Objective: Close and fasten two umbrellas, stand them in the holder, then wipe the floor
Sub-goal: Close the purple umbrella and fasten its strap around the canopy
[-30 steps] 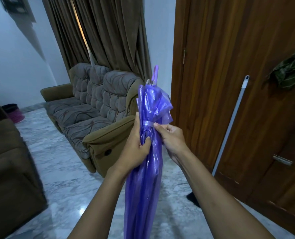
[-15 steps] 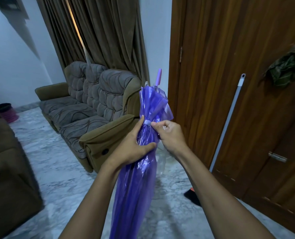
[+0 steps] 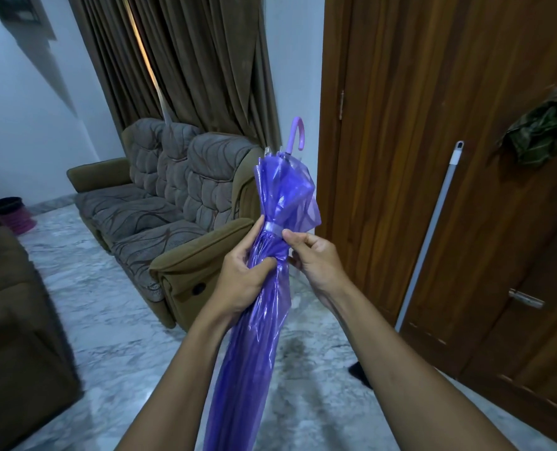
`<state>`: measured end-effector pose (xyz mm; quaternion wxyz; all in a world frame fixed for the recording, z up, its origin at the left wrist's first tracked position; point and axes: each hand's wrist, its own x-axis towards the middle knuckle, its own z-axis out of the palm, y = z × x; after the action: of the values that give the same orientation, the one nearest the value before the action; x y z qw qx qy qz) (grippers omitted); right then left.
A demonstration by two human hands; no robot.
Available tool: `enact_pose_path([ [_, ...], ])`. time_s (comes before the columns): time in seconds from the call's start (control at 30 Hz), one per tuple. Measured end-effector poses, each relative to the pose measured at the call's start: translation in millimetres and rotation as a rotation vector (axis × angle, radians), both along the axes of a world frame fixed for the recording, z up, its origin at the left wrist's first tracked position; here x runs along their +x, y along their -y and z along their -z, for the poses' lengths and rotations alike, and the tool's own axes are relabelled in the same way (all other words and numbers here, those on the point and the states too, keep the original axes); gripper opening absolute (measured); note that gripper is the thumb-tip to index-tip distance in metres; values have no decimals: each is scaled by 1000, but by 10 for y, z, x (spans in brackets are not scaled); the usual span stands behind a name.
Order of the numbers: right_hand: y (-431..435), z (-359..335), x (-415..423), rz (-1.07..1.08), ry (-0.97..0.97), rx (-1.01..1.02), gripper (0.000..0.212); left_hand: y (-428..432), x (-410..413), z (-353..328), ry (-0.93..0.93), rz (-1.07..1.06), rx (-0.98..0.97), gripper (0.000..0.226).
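My two forearms reach forward from the bottom of the view, and between them I hold the purple umbrella point(image 3: 254, 336), folded and pointing away from me with its curved handle point(image 3: 296, 133) up at the far end. My left hand point(image 3: 241, 275) is wrapped round the gathered canopy, fingers clamped on the plastic and the thumb lying along it up to the pale strap point(image 3: 272, 227) that rings the bundle. My right hand point(image 3: 316, 258) is just beside it on the other side, its thumb and curled fingers pinched together against the umbrella right below that strap. Above the strap the canopy flares out loosely; below my hands it runs down in a narrow glossy sleeve and leaves the frame at the bottom edge.

Under the umbrella lies the marble floor point(image 3: 114, 323), grey-veined and shiny. On my left a dark brown armchair point(image 3: 13, 320) fills the corner of the view. Just past my left hand stands the sofa point(image 3: 172, 203), patterned cushions with olive armrests. To my right a mop pole point(image 3: 433, 229) leans against the wooden door point(image 3: 400, 141), and a dark green cloth point(image 3: 540, 135) hangs on the wood higher up. Behind the sofa hang brown curtains point(image 3: 189, 66), with a white wall point(image 3: 26, 125) to the left. On the floor by that wall, far left, sits a small dark and pink object point(image 3: 15, 213) that I cannot make out.
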<state>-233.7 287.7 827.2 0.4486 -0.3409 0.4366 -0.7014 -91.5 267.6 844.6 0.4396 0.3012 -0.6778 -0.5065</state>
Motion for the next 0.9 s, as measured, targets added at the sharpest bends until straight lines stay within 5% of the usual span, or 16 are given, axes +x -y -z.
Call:
enact_pose_path([
  [0.2,31,-35,-18,27,-144,66,20,48,60,-45,127,62,48,69],
  [0.43,83,-27,33,256,-465,120,24,148,64,-148,703,-118,-213,65],
  [0.63,134,-99,56,280,-579,97,22,85,73,46,617,-96,-277,98],
  [0.9,33,-184,65,22,-332,10,12,58,41,115,204,-175,-203,68],
])
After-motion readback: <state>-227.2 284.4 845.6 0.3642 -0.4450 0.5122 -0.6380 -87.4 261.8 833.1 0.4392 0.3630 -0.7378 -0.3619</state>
